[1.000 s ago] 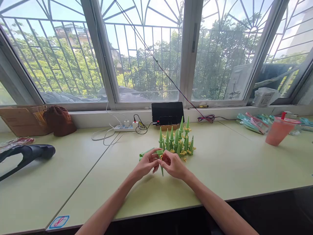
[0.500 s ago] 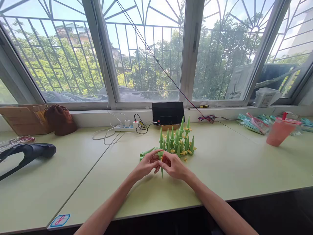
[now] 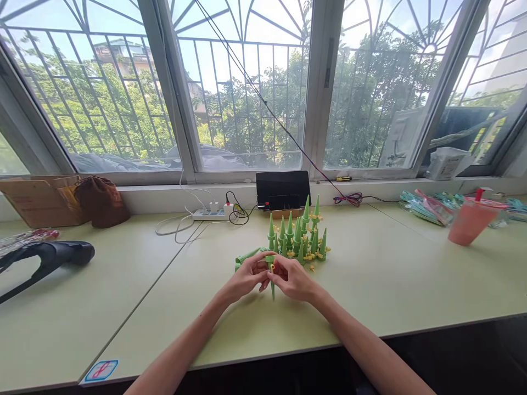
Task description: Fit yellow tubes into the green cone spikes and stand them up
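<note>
A green spike (image 3: 272,289) points tip-down between my hands, with a small yellow piece (image 3: 272,267) at its upper part. My left hand (image 3: 249,276) has its fingers closed round the spike's green top. From the other side, my right hand (image 3: 291,278) pinches at the yellow piece, thumb and fingers together. Just behind my hands stand several green spikes (image 3: 297,236), tips up, with yellow pieces on them. More green parts (image 3: 247,255) lie behind my left hand. One loose yellow piece (image 3: 312,269) rests on the table to the right.
On the table (image 3: 395,285), a black tablet (image 3: 283,189) leans behind the spikes. A power strip (image 3: 209,214) with cables is back left, near a brown bag (image 3: 102,202). A black curved object (image 3: 49,258) lies far left. A pink cup (image 3: 473,222) and plastic packets (image 3: 430,207) are right.
</note>
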The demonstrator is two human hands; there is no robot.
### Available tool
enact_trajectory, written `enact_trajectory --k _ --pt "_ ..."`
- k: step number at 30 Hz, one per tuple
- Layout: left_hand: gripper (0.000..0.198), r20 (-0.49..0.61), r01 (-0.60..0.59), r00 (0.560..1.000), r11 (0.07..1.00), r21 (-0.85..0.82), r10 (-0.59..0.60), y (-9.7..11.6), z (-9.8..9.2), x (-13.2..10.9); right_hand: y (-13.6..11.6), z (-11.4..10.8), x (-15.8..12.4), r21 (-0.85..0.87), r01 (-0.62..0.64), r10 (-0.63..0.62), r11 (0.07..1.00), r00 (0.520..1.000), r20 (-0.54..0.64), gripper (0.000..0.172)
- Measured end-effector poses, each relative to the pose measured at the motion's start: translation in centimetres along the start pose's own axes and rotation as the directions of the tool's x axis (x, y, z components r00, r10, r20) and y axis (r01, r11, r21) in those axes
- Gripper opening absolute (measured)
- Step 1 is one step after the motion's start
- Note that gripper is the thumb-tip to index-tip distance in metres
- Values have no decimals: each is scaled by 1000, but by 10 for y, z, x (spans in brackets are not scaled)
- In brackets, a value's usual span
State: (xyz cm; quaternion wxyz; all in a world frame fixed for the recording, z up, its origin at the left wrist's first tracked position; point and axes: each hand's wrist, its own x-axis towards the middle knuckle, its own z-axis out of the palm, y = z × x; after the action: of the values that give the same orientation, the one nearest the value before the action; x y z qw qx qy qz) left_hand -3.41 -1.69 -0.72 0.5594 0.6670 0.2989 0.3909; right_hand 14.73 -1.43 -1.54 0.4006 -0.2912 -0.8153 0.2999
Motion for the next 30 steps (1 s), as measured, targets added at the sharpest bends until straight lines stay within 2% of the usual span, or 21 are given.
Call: enact_trajectory --k 30 --pt "53 9 9 1000 1000 12 -9 4 -1 -1 -1 -2 0 4 6 -6 1000 1000 4 19"
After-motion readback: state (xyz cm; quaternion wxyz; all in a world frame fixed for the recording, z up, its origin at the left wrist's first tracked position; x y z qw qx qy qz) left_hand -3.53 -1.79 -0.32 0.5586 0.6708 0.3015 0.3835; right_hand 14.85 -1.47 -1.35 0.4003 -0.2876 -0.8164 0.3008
